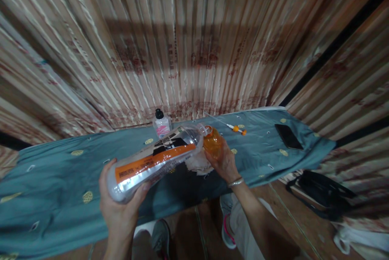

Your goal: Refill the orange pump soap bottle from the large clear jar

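Observation:
My left hand [121,199] grips the base of a large clear plastic bottle [152,162] with an orange, silver and black label. The bottle is tipped, its neck pointing right and away from me. At its mouth, my right hand [223,162] holds a small orange bottle [212,142], and the two openings appear to meet. Whether liquid flows between them I cannot tell. Below the necks lies a crumpled whitish tissue or plastic [199,164]. Behind the large bottle stands a clear pump bottle [161,124] with a black top and pink label.
A teal patterned cloth [75,175] covers the long table. On it lie a thin rod-like tool with orange parts [235,129] and a black phone [288,136]. A black bag [319,191] rests at lower right. Pleated curtains [188,49] hang close behind.

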{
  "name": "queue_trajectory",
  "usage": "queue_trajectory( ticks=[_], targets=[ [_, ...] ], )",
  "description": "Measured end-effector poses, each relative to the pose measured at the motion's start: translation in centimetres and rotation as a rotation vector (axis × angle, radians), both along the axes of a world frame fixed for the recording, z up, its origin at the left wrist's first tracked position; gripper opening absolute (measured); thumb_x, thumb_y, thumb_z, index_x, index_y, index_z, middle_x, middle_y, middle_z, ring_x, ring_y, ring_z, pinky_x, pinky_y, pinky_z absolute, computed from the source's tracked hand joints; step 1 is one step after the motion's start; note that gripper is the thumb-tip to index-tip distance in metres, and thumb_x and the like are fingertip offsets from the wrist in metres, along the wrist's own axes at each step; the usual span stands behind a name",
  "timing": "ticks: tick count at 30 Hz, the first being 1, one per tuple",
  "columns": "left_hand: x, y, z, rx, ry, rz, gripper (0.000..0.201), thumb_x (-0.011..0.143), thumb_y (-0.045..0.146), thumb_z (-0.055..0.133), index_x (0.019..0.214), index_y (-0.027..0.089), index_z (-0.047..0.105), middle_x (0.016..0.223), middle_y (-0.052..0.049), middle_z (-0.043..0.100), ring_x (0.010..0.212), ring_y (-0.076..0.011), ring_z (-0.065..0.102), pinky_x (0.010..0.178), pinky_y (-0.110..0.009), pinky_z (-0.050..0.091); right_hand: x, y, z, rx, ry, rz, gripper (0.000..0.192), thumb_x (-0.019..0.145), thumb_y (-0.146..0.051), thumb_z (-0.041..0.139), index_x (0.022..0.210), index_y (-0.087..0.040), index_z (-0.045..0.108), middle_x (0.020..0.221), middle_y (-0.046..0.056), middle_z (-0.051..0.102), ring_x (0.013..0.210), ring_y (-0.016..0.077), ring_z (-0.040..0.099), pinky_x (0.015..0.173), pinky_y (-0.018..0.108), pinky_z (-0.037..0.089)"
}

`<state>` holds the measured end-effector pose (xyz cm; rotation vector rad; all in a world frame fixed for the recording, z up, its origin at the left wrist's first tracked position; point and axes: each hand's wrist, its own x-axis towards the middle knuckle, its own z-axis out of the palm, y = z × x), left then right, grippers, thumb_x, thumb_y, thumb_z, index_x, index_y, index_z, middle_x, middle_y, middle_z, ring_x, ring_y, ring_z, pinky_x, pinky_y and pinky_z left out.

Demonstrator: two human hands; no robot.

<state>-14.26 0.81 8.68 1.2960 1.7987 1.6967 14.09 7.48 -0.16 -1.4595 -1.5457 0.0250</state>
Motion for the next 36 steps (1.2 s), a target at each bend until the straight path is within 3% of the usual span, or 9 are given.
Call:
queue_trajectory(
  ticks=[11,20,27,32,36],
  targets=[
    [-0.2,0.1,-0.1,0.02,0.027,-0.012,0.095,0.054,0.052,0.085,0.139,0.024,0.052,0.116,-0.009,0.065,0.097,-0.0282,0.063,0.094,-0.046,0.052,0.0,0.1,-0.3,-0.013,0.016,-0.001,0.076,0.082,-0.046,0.067,0.145,-0.014,0.039,0.126,0.019,0.068,0.111,0.0331,0.069,0.091,0.05,0.059],
    [-0.1,0.0,-0.1,-0.01,-0.019,-0.009,0.098,0.053,0.054,0.085,0.139,0.024,0.051,0.126,-0.012,0.062,0.107,-0.0319,0.061,0.103,-0.052,0.047,0.2,-0.1,0.2,0.038,-0.047,-0.006,0.071,0.084,-0.05,0.065,0.14,-0.011,0.043,0.122,0.02,0.069,0.111,0.033,0.069,0.091,0.049,0.06],
    [-0.1,0.1,-0.4,0.013,-0.033,-0.015,0.095,0.053,0.05,0.085,0.138,0.024,0.052,0.124,-0.01,0.062,0.105,-0.0317,0.062,0.101,-0.049,0.049,0.2,-0.1,0.2,0.069,-0.061,0.004,0.069,0.086,-0.048,0.064,0.14,-0.011,0.043,0.122,0.021,0.069,0.111,0.0333,0.07,0.091,0.05,0.06],
    [-0.1,0.1,-0.2,0.009,-0.011,-0.02,0.094,0.054,0.05,0.086,0.137,0.024,0.052,0.119,-0.009,0.063,0.101,-0.0294,0.063,0.098,-0.047,0.05,0.2,-0.2,0.5,0.017,-0.004,0.0,0.072,0.083,-0.048,0.067,0.141,-0.012,0.044,0.122,0.02,0.069,0.11,0.0339,0.07,0.091,0.05,0.06],
    [-0.1,0.0,-0.2,-0.012,-0.018,-0.011,0.096,0.052,0.052,0.086,0.138,0.025,0.051,0.126,-0.01,0.061,0.111,-0.0333,0.061,0.104,-0.052,0.046,0.2,-0.3,0.8,-0.05,0.054,0.015,0.073,0.08,-0.047,0.069,0.141,-0.014,0.045,0.122,0.018,0.069,0.112,0.0339,0.07,0.094,0.05,0.059]
  ],
)
